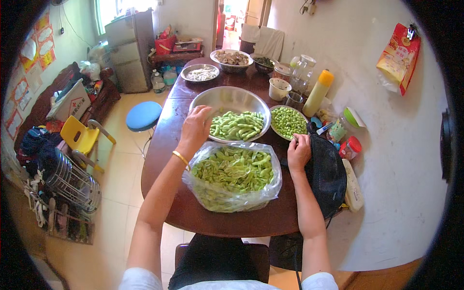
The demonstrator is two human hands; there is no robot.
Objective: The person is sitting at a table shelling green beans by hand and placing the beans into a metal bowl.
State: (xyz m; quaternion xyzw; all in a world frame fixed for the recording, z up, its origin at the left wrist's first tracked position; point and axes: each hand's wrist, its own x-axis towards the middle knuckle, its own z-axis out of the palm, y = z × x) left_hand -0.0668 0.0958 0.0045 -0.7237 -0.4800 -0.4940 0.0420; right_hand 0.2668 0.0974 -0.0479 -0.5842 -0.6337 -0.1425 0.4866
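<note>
My left hand is over the left rim of a large stainless steel bowl. Its fingertips are turned away, so whether they pinch anything is hidden. Whole green soybean pods lie heaped in that bowl. By the near right edge of a smaller bowl of shelled green soybeans is my right hand, fingers curled; I cannot tell if a bean is between them. Nearest me, a clear plastic bag stands open, full of split pods.
Dishes of sliced white food and brown pieces stand at the far end of the brown table. Right of my arm lies a black mesh bag. A yellow-capped bottle and jars line the wall side. A blue stool stands left.
</note>
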